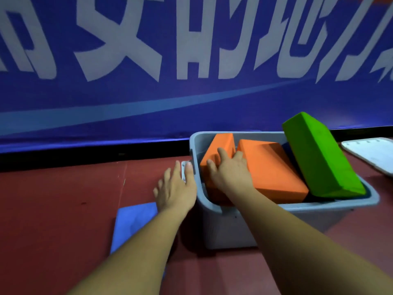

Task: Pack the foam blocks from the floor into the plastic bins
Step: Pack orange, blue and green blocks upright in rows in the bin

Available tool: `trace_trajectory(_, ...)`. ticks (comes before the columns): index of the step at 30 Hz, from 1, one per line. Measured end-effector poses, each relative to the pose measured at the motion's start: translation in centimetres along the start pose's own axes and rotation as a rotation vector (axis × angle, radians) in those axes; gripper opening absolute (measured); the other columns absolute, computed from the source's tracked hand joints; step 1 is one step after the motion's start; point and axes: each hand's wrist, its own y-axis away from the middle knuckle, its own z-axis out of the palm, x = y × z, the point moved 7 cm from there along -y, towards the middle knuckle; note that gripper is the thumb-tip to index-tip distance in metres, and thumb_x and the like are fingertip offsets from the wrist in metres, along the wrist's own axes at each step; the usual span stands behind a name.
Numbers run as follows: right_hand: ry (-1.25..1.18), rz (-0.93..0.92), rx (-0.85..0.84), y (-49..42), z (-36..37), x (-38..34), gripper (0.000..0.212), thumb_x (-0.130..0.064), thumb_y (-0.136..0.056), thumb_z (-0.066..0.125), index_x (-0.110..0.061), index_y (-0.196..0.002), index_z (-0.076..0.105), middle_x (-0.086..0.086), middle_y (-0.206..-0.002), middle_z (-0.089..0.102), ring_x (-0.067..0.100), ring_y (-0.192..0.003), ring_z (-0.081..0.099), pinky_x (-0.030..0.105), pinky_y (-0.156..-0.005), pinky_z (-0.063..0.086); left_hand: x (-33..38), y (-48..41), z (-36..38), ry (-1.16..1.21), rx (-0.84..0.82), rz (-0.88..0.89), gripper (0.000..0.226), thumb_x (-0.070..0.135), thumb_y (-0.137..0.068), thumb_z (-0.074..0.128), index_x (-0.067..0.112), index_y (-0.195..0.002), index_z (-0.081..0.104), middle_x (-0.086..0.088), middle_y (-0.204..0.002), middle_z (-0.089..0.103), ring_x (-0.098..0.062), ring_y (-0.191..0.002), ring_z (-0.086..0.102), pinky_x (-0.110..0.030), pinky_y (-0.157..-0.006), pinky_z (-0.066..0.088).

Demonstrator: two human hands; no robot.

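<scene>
A grey plastic bin (225,228) stands on the red floor, holding two orange foam blocks and a green one. My right hand (230,169) lies flat with straight fingers on the left orange block (217,150), pressing it at the bin's left end. The second orange block (274,169) lies tilted beside it. The green block (319,154) leans on the bin's right side and sticks up above the rim. My left hand (176,186) is open, its fingers touching the bin's left handle. A blue foam block (131,224) lies flat on the floor under my left forearm.
A blue banner wall (191,60) with large white characters stands right behind the bin. A white bin lid (370,154) lies on the floor at the far right. Red floor (53,209) stretches to the left.
</scene>
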Motion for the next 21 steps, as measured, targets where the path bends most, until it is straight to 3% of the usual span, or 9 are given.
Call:
trace_trajectory(4,-0.054,0.047,-0.076,-1.1,1.6,-0.3,0.071,-0.063,-0.099,0.042,-0.037,-0.161,0.017,0.025,-0.15,0.029,0.049,-0.126,0.046,0.05,-0.105,0.04,0.3,-0.7,-1.0,-0.134,0.047,0.135,0.067,0.065,-0.1,0.014,0.036,-0.159,0.022,0.001,-0.167,0.021,-0.022,-0.153,0.014,-0.048,-0.124,0.007)
trace_trajectory(8,-0.075,0.044,-0.089,-1.6,2.2,-0.5,0.08,-0.075,-0.092,0.046,-0.04,-0.158,0.019,0.024,-0.145,0.037,0.048,-0.119,0.055,0.048,-0.098,0.045,-0.7,-1.4,-1.3,-0.342,0.051,0.228,0.066,0.064,-0.1,0.011,0.038,-0.16,0.015,0.003,-0.169,0.014,-0.021,-0.155,0.005,-0.049,-0.124,0.001)
trace_trajectory(12,-0.069,0.041,-0.057,-1.6,1.8,-0.6,0.062,-0.067,-0.095,0.047,-0.03,-0.144,0.041,0.024,-0.134,0.048,0.047,-0.112,0.057,0.047,-0.096,0.043,-0.6,-2.0,-1.3,-0.348,0.062,0.253,0.067,0.065,-0.099,0.011,0.038,-0.16,0.015,0.003,-0.168,0.014,-0.021,-0.154,0.006,-0.049,-0.123,0.0)
trace_trajectory(18,-0.111,0.065,-0.058,-1.1,1.6,-0.2,0.056,-0.057,-0.103,0.038,-0.027,-0.15,0.035,0.025,-0.14,0.041,0.049,-0.112,0.057,0.049,-0.097,0.044,-0.1,-1.5,-1.2,-0.324,0.047,0.263,0.082,0.072,-0.088,-0.007,0.038,-0.16,0.014,0.003,-0.168,0.016,-0.022,-0.154,0.008,-0.05,-0.123,0.0)
trace_trajectory(21,-0.175,0.077,-0.022,-0.6,0.5,0.0,0.057,-0.053,-0.105,0.037,-0.027,-0.155,0.03,0.025,-0.141,0.043,0.048,-0.121,0.052,0.048,-0.104,0.04,0.6,-1.4,-1.4,-0.296,0.054,0.279,0.092,0.075,-0.08,-0.014,0.039,-0.16,0.014,0.002,-0.168,0.019,-0.022,-0.153,0.01,-0.049,-0.123,0.002)
